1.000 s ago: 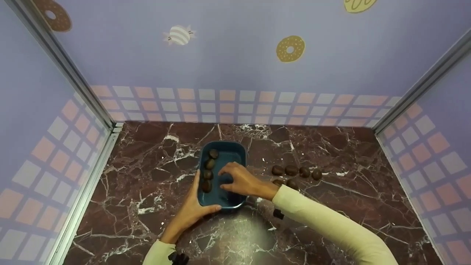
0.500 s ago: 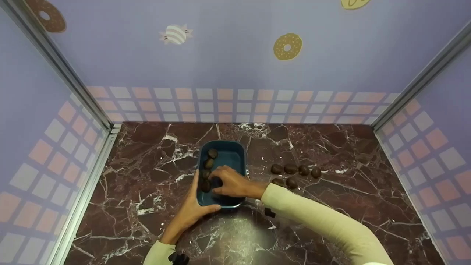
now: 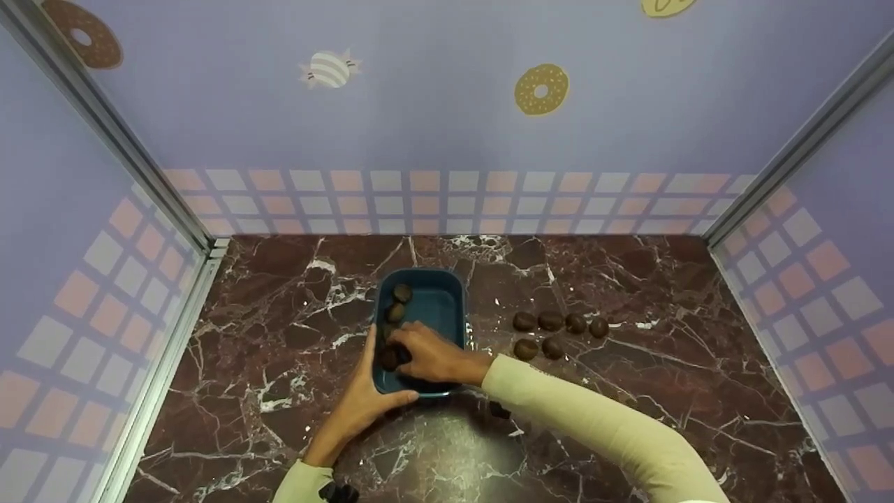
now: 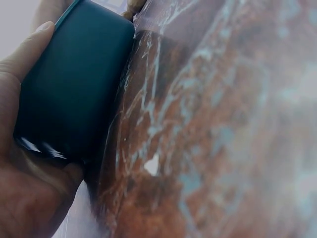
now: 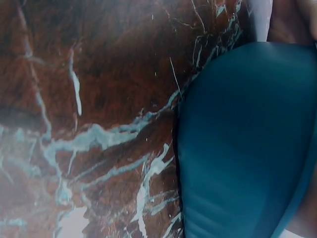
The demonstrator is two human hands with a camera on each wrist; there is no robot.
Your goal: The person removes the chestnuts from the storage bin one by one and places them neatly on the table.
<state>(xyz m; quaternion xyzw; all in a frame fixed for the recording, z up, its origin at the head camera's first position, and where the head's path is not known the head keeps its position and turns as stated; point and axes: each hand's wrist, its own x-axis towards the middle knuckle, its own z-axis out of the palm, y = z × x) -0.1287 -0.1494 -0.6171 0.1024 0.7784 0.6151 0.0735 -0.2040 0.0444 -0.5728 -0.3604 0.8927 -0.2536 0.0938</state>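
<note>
- What's printed on the back wall point(image 3: 447, 133) is pictures: one brown donut point(image 3: 101, 45), one golden donut point(image 3: 555, 91), one striped wrapped candy point(image 3: 329, 70) and part of a yellow shape point(image 3: 667, 5) cut off at the top.
- Below those runs a band of pink and white squares point(image 3: 424, 205), three rows deep, and similar squares cover the lower part of both side walls.
- The counter point(image 3: 279, 363) between the walls is dark red-brown stone, veined white.
- The blue tray point(image 3: 433, 307) sits on it, near the middle, its long sides running away from the person.
- The left hand point(image 3: 367, 395) grips the tray's near left corner, fingers along the side and thumb at the near rim.
- The right hand point(image 3: 433, 353) is down inside the tray, fingers bent toward its left side; I can't tell whether they pinch anything, and the hand hides much of the near half.
- Along the tray's left side I count two brown pieces point(image 3: 395, 312) plainly; more show partly around the fingertips, too covered to count.
- Six loose pieces point(image 3: 550, 321) lie right of the tray: four in the far row, two in the near one.
- The right sleeve point(image 3: 594, 419) slants across the counter just in front of them.
</note>
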